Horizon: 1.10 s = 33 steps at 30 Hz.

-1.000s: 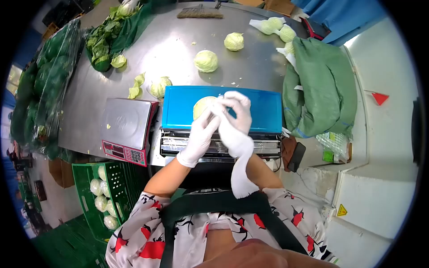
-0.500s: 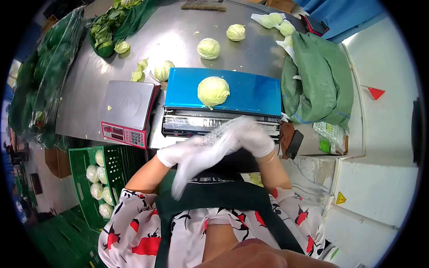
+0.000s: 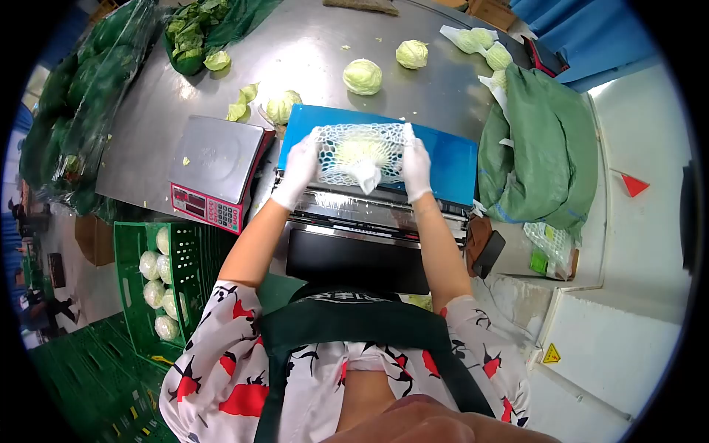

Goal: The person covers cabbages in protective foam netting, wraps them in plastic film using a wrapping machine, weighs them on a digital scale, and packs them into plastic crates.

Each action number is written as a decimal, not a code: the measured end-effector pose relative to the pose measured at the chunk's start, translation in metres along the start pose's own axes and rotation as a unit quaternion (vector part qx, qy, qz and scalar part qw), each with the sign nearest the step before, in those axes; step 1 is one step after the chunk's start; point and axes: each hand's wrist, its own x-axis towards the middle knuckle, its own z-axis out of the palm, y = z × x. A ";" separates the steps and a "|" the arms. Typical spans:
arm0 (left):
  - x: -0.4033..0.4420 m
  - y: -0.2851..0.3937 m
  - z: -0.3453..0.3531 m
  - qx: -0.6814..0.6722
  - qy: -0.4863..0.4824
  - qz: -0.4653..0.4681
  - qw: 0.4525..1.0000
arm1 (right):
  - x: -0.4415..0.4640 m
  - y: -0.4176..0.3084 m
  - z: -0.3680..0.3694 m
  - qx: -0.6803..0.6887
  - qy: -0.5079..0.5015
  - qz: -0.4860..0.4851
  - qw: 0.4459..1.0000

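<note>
Nearby, scale (image 3: 218,159), sack (image 3: 550,144); left hand (image 3: 301,166), right hand (image 3: 416,164) stretch net (image 3: 336,156) over cabbage (image 3: 362,148).

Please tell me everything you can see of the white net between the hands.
The net is white, with open, roundish holes and strands that look like soft foam. It is stretched wide between the left hand and right hand, above the blue plate. A cabbage shows through its middle. Its near part gathers into a bunched white end, pointing towards the person.
</note>
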 end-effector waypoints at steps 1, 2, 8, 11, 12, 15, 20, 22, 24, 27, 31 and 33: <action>0.015 -0.009 0.004 0.076 -0.018 -0.058 0.995 | 0.011 0.001 0.008 -0.034 -0.019 0.055 0.998; 0.031 -0.030 0.010 0.105 -0.051 -0.027 0.993 | 0.032 0.018 0.016 -0.079 -0.034 0.063 0.994; 0.029 -0.002 0.047 -0.472 -0.157 -0.227 0.837 | 0.018 -0.013 0.012 -0.001 -0.081 -0.054 0.995; -0.001 0.036 0.054 -0.343 -0.278 -0.073 0.894 | 0.038 -0.035 -0.016 0.074 -0.280 -0.118 0.950; 0.002 0.035 0.056 -0.356 -0.292 -0.081 0.884 | 0.046 -0.038 -0.023 0.210 -0.344 0.038 0.914; 0.026 0.020 0.053 -0.582 -0.297 -0.280 0.703 | 0.064 -0.027 -0.048 0.146 -0.325 0.014 0.934; 0.055 0.033 0.076 -0.386 -0.203 -0.180 0.882 | -0.013 -0.027 -0.036 0.196 -0.198 -0.036 0.960; 0.047 0.039 0.088 -0.299 -0.212 -0.120 0.923 | -0.040 -0.006 -0.021 0.099 -0.127 -0.090 0.983; 0.035 0.027 0.089 -0.202 -0.183 -0.026 0.962 | -0.047 0.009 -0.023 0.055 -0.088 -0.071 0.992; 0.003 0.023 0.055 0.056 -0.037 0.173 0.983 | -0.041 0.036 -0.022 -0.075 -0.035 -0.124 0.989; -0.029 0.008 0.041 0.079 -0.238 0.069 0.966 | -0.043 0.021 -0.028 -0.075 -0.077 -0.123 0.987; -0.036 0.004 0.025 0.025 -0.115 0.086 0.989 | -0.047 0.032 -0.038 -0.085 -0.035 -0.149 0.985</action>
